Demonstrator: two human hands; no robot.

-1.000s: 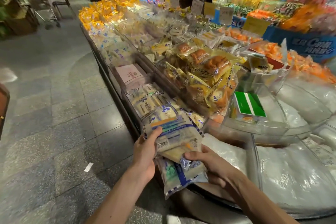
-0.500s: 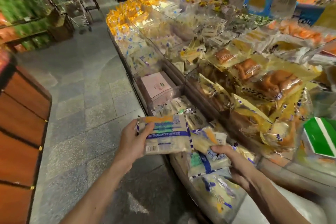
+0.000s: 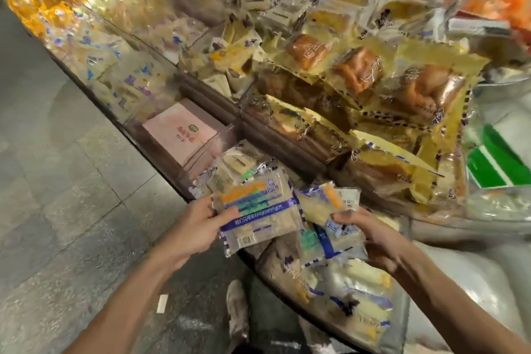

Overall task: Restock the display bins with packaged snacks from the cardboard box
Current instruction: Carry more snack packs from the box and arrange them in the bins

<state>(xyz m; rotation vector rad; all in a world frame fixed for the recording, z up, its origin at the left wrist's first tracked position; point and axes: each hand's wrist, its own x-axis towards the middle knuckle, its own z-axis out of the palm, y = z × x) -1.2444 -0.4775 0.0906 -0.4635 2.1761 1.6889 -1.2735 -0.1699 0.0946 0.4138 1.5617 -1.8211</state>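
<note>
My left hand (image 3: 198,228) grips a clear snack packet with orange, green and blue stripes (image 3: 258,213) by its left edge, above the front display bin (image 3: 238,164). My right hand (image 3: 373,241) holds a small stack of similar blue and white packets (image 3: 330,227) just to the right, thumb on top. The two bundles touch at their inner edges. More of these packets lie in the bin below my right hand (image 3: 353,296). No cardboard box shows.
A pink flat box (image 3: 181,129) sits in the neighbouring bin to the left. Yellow-wrapped bread packs (image 3: 402,86) pile high behind and to the right. A green and white box (image 3: 497,164) is at far right. Grey tiled floor (image 3: 57,181) lies left; my shoe (image 3: 237,307) below.
The view has swung down and closer to the bins. My left hand's packet has stayed beside the right hand's stack, both a little nearer the front bin.
</note>
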